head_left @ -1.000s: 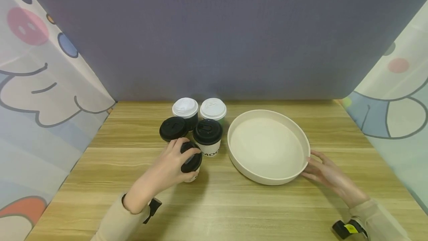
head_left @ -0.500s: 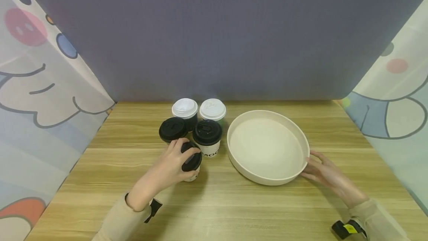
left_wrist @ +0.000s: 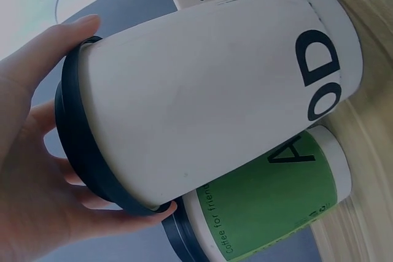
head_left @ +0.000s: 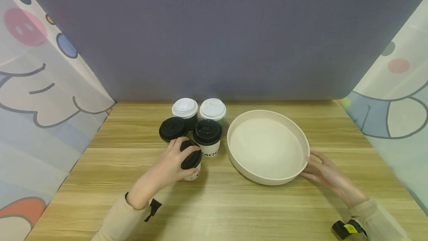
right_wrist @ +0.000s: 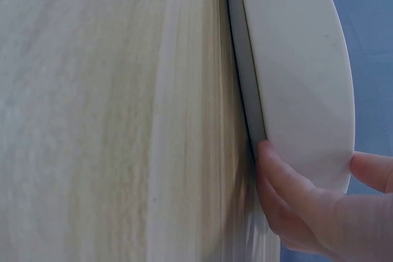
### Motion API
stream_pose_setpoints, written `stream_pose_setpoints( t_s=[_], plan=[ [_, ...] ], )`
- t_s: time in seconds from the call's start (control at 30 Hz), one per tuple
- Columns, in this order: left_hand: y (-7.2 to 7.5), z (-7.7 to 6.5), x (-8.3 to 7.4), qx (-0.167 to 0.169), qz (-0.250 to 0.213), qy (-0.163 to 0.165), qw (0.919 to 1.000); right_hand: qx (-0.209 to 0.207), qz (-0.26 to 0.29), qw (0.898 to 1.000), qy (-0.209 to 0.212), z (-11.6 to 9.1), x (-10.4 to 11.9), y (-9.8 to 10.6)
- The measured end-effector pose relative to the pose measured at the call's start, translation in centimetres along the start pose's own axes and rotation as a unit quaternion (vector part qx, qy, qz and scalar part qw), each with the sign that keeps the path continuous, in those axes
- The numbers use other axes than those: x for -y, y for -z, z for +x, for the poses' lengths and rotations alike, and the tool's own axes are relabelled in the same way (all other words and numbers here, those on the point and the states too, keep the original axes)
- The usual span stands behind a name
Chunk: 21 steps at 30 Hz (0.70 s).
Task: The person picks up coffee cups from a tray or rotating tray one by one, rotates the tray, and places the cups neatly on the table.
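Note:
A white paper coffee cup (left_wrist: 196, 96) with a black lid and dark lettering is in my left hand (head_left: 170, 163). Thumb and fingers hold it around the lid (left_wrist: 92, 133); whether its base touches the table I cannot tell. Just behind it stand a white cup with a black lid (head_left: 208, 132) and another black-lidded cup (head_left: 173, 128), its body partly hidden by my hand. In the left wrist view a green cup (left_wrist: 270, 194) shows beside the held one. My right hand (head_left: 326, 172) grips the side of a round cream tray (head_left: 267, 181), thumb at the rim, fingers low on the wall.
Two white-lidded cups, one dark (head_left: 185, 109) and one green (head_left: 213, 110), stand at the back near the grey panel (head_left: 227, 40). The tray lies to the right of the cups on the wooden table (head_left: 234, 211). Patterned cloths (head_left: 50, 96) hang at both sides.
The cup in my left hand has shifted up very slightly, and a bit more of its lettering shows. My right hand and the tray stay in place.

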<state>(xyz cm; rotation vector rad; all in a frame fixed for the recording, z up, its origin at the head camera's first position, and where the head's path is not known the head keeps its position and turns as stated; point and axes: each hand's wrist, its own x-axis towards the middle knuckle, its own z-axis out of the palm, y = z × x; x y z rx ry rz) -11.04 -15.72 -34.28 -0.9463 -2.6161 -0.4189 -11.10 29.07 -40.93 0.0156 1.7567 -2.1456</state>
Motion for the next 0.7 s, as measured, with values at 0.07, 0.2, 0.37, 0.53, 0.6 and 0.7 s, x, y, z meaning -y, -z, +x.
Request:
stream_pose_setpoints(
  t_s=[0.07,0.2,0.37,0.53,0.6,0.7],
  plan=[
    [0.0,0.0,0.1,0.000,0.000,0.001,1.0000,-0.001,0.002,1.000,-0.001,0.0,0.0,0.0],
    [0.0,-0.1,0.2,0.008,-0.002,0.005,1.0000,-0.004,-0.004,1.000,-0.006,0.1,0.0,0.2],
    [0.2,-0.2,0.1,0.016,-0.005,0.009,0.9998,-0.014,-0.024,0.999,-0.020,0.2,0.1,0.3],
    [0.2,-0.3,0.4,-0.008,0.002,-0.003,1.0000,-0.022,-0.033,0.999,-0.028,0.2,0.5,0.1],
    [0.3,-0.4,0.7,-0.038,0.006,-0.015,0.9992,-0.023,-0.045,0.998,-0.024,0.2,0.6,0.0],
    [0.7,-0.4,1.5,-0.102,0.015,-0.039,0.9939,-0.022,-0.132,0.991,-0.002,0.1,1.2,-0.3]
  ],
)
